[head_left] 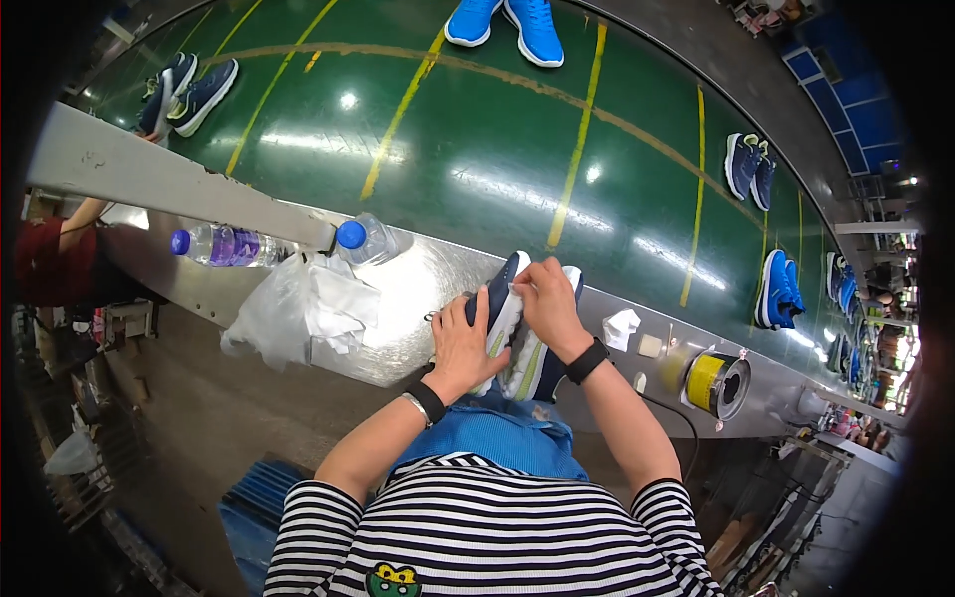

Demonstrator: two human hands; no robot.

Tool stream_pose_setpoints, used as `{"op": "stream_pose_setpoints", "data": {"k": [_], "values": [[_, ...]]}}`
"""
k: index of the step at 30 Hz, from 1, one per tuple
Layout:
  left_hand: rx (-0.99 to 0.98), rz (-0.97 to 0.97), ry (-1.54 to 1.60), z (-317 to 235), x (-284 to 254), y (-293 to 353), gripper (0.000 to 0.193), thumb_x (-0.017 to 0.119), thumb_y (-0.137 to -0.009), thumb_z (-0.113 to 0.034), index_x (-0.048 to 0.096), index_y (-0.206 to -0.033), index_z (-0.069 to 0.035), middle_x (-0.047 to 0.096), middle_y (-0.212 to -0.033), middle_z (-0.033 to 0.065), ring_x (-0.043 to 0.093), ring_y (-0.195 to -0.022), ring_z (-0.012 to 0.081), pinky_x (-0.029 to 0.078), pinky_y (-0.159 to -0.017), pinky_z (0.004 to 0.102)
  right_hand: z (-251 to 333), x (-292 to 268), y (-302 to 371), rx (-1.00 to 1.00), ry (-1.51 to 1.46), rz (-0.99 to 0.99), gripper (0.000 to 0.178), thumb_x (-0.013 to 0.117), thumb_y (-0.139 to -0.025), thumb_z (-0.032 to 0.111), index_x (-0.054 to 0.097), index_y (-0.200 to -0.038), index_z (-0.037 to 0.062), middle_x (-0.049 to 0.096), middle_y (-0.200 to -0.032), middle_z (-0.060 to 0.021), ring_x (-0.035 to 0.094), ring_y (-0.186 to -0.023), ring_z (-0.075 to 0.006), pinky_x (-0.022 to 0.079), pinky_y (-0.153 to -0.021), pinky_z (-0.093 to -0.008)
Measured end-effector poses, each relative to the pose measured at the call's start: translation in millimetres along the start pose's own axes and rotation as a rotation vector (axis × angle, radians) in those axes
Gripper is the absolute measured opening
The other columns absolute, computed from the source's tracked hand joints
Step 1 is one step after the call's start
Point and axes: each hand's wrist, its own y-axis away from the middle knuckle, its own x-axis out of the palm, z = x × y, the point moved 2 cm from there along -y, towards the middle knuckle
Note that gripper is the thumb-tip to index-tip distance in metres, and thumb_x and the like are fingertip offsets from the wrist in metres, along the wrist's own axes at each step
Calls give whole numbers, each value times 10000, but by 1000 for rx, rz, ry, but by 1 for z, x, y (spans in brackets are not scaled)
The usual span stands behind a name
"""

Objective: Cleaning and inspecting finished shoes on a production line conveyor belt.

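Observation:
Two navy sneakers with white soles and pale green accents lie side by side at the metal table edge before me. My left hand (460, 345) is closed around the left sneaker (505, 303), fingers over its dark upper and thumb by its white sole. My right hand (548, 306) bends over the sole edge near that sneaker's toe, fingertips pinched together; whatever they hold is too small to make out. Partly beneath my right hand is the other sneaker (547, 370), its sole turned toward the first one.
Beyond the table runs a green conveyor (477, 139) carrying blue shoes (537, 35) and navy pairs. Left of my hands are a plastic bag (269, 318), white cloth (340, 303) and water bottles (366, 240). To the right lie crumpled tissue (621, 328) and a yellow-labelled tin (708, 383).

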Motion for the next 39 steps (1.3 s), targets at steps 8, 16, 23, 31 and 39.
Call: {"op": "stream_pose_setpoints", "data": {"k": [8,16,23,31,39], "values": [[-5,-63,24,-1,0,2,953,734,-595,-351,276,-1372,-41,382,-1155,219,359,-1103,362,260,-920,490,-27,3,-55,121,106,66,40,608,-720,23,584,-731,-8,533,-797,-194,557,-766,-372,443,-680,-435],[-3,-98,4,-2,0,4,932,737,-594,-338,301,-1367,-55,390,-1157,218,357,-1118,359,256,-919,503,-9,0,-23,0,89,-30,39,598,-761,12,568,-758,-12,497,-794,-192,546,-741,-376,440,-645,-425],[-10,-86,9,-4,-2,2,923,747,-591,-337,316,-1358,-53,385,-1168,216,358,-1123,356,260,-914,497,2,0,10,-81,70,-58,35,574,-772,-23,546,-792,-16,463,-782,-179,525,-726,-358,421,-623,-417],[-10,-89,-30,-5,-1,4,950,742,-590,-345,289,-1366,-39,390,-1173,214,358,-1120,342,260,-909,469,-4,2,1,-100,72,-53,36,583,-760,-2,558,-782,-14,481,-781,-177,529,-709,-367,428,-623,-415],[-10,-122,-51,-10,0,8,903,737,-599,-335,327,-1353,-55,385,-1173,217,361,-1109,349,255,-920,483,-42,-1,-51,104,121,64,79,592,-756,62,621,-734,-7,548,-755,-186,562,-755,-351,441,-695,-416]]}}
